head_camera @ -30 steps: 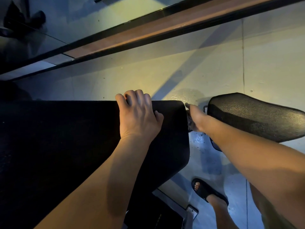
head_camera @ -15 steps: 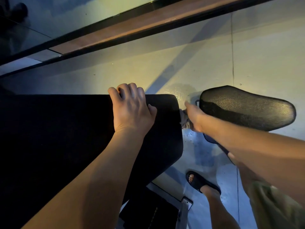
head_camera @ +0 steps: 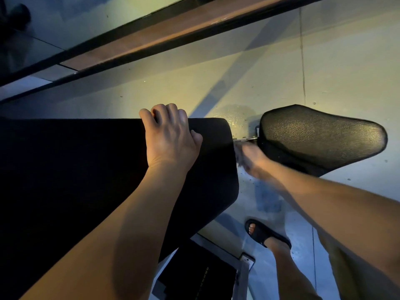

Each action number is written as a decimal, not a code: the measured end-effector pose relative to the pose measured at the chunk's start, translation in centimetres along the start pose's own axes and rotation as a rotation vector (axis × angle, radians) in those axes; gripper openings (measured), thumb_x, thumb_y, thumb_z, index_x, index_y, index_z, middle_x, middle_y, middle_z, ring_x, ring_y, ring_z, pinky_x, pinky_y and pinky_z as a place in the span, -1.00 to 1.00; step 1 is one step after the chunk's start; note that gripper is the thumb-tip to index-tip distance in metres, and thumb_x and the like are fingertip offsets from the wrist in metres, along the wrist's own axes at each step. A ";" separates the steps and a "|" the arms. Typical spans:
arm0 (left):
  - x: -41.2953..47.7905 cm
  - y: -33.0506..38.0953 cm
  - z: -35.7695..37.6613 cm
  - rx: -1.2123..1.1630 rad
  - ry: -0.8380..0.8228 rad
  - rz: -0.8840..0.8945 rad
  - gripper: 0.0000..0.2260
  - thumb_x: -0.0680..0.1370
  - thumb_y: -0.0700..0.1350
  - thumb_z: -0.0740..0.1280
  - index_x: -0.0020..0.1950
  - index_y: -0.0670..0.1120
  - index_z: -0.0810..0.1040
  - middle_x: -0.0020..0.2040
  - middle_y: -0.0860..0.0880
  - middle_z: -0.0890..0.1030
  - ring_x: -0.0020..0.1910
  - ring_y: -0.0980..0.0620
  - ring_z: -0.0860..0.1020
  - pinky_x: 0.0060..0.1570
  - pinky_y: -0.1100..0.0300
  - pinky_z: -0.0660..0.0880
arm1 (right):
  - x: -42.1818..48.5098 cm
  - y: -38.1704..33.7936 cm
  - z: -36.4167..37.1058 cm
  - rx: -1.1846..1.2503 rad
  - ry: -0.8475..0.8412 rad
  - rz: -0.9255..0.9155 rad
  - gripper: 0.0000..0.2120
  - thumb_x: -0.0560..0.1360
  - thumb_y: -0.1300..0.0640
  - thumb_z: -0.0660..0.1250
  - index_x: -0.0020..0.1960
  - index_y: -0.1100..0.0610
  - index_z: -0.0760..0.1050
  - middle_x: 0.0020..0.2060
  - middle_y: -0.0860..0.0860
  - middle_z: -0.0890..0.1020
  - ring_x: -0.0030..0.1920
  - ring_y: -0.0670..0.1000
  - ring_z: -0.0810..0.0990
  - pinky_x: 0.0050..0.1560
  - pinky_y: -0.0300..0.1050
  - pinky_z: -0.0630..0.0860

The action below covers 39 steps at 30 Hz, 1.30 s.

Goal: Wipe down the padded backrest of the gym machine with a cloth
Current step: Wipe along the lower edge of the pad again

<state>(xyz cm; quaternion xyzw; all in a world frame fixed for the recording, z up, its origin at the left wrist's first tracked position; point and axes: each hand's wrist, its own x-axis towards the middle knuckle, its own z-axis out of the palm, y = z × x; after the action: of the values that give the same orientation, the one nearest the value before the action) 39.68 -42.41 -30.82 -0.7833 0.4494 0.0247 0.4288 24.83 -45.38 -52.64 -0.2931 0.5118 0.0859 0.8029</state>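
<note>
The padded backrest fills the left and lower-left of the head view as a broad black slab, its top edge running level and its rounded right corner ending just short of the seat pad. The left hand lies palm-down on that top edge, near the right corner, with the fingers curled over the far side and the thumb pressed flat on the near face; its grip is clenched on the backrest's edge.

The right hand is blurred with motion. It sits in the narrow gap between the backrest's right edge and the seat pad, close against the backrest's side. A smear of grey at its fingertips may be the cloth, but the blur makes that unsure, and whether this grip is closed on anything cannot be told.

The seat pad is black, with a pebbled leather grain, and stands out to the right over the pale floor. Below the right forearm a foot in a black sandal stands on the floor, beside a metal frame corner at the machine's base. A dark rail with a brown strip crosses the upper part of the view at a slant.
</note>
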 end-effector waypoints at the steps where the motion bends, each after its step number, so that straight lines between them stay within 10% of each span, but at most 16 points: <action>1: 0.0 0.0 0.0 0.003 -0.007 0.009 -0.53 0.59 0.18 0.03 0.17 -0.16 0.49 0.08 -0.18 0.47 0.11 -0.22 0.42 0.23 -0.19 0.32 | 0.2 -1.5 0.4 0.037 -0.005 -0.052 -0.69 0.72 0.16 0.11 -0.15 0.12 0.49 -0.44 -0.02 0.43 -0.50 -0.09 0.39 -0.48 -0.21 0.26; 7: -0.7 0.1 0.2 -0.016 0.047 0.112 -0.49 0.63 0.13 0.03 0.37 -0.20 0.44 0.21 -0.16 0.48 0.26 -0.17 0.43 0.42 -0.19 0.23 | -0.9 5.3 -1.0 -0.218 -0.034 -0.050 -0.91 0.64 0.01 0.24 0.00 -0.02 0.48 -0.19 -0.07 0.50 -0.23 -0.14 0.48 -0.08 -0.16 0.53; 14: -8.2 2.0 2.4 0.130 -0.089 0.364 -0.36 0.68 0.14 -0.15 0.67 -0.16 -0.20 0.67 -0.24 -0.19 0.65 -0.21 -0.24 0.55 -0.29 -0.30 | -2.7 2.8 0.2 -0.142 0.075 -0.001 -0.63 0.69 0.29 0.06 -0.24 0.09 0.42 -0.47 -0.01 0.47 -0.51 -0.01 0.41 -0.54 -0.21 0.31; 30: -8.5 2.8 3.7 0.165 -0.013 0.338 -0.35 0.68 0.15 -0.13 0.67 -0.16 -0.15 0.67 -0.25 -0.12 0.66 -0.24 -0.16 0.54 -0.38 -0.18 | -0.7 4.3 0.4 -0.089 0.070 0.036 -0.74 0.70 0.22 0.05 0.09 0.09 0.51 -0.32 0.01 0.54 -0.34 -0.03 0.50 -0.37 -0.17 0.41; 39: -8.3 3.2 3.8 0.182 -0.026 0.337 -0.35 0.68 0.15 -0.15 0.67 -0.17 -0.18 0.67 -0.27 -0.16 0.65 -0.27 -0.21 0.51 -0.42 -0.23 | -2.6 8.3 -0.3 0.242 -0.051 0.278 -0.63 0.61 0.34 0.15 -0.33 0.13 0.48 -0.51 0.01 0.45 -0.48 -0.01 0.44 -0.38 -0.14 0.47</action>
<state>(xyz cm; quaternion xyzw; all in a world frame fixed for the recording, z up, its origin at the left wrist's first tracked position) 33.73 -34.84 -31.81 -0.6545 0.5691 0.0658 0.4934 19.80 -38.41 -53.65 -0.1187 0.5333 0.1415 0.8255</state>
